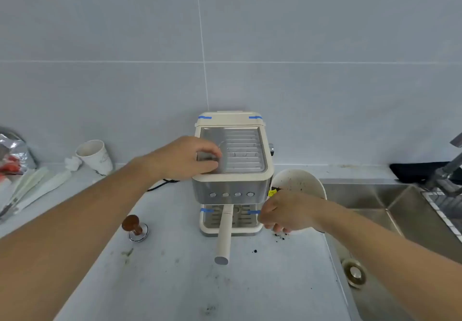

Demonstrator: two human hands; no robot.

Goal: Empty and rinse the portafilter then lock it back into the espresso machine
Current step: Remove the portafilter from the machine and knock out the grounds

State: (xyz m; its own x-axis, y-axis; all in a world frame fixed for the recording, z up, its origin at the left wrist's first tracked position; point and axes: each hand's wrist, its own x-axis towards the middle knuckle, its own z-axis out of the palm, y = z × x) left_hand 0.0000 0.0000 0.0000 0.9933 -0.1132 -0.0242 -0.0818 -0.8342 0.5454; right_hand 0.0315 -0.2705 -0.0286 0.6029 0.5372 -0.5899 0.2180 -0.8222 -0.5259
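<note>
A cream and steel espresso machine (243,160) stands at the counter's back. The portafilter sits under its front; its cream handle (224,233) sticks out toward me, and its basket is hidden by the machine. My left hand (186,158) rests on the machine's top left corner, fingers curled against the ribbed top plate. My right hand (285,212) hovers just right of the drip tray, fingers loosely curled, holding nothing I can see. It does not touch the handle.
A white bowl (303,182) speckled with coffee grounds sits behind my right hand. A steel sink (375,200) and faucet (447,170) lie to the right. A wooden-topped tamper (133,227) stands left of the machine. A paper cup (96,155), foil bags and loose grounds (280,237) are on the counter.
</note>
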